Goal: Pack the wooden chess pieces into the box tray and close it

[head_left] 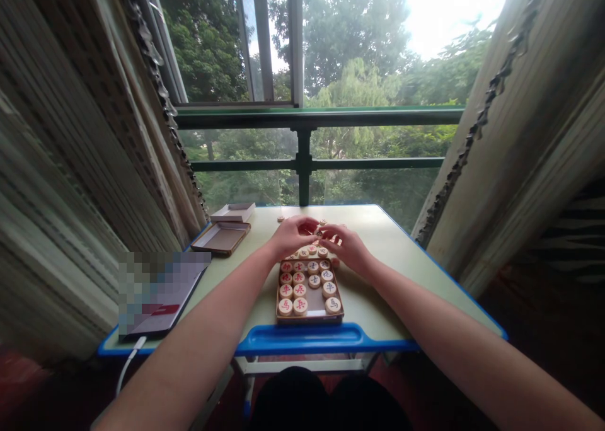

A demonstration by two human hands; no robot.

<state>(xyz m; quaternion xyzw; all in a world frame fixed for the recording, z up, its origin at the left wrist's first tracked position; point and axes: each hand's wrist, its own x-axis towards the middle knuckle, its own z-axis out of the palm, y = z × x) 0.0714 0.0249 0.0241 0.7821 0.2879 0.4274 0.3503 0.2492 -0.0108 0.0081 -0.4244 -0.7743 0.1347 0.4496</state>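
Note:
A brown box tray (309, 317) lies on the desk before me, holding several round wooden chess pieces (299, 290) with red and dark characters. My left hand (290, 234) hovers at the tray's far end, its fingers curled and pinched around a small piece. My right hand (347, 245) is beside it, fingers bent and pressed on pieces at the tray's far right corner. The two hands almost touch. A few loose pieces (280, 218) lie on the desk just beyond them.
The pale green desk (406, 273) has a blue rim and a blue groove (305, 339) at the front. An open brown box with a white lid (227, 229) stands back left. A tablet with cable (158, 308) lies front left. Curtains flank a window.

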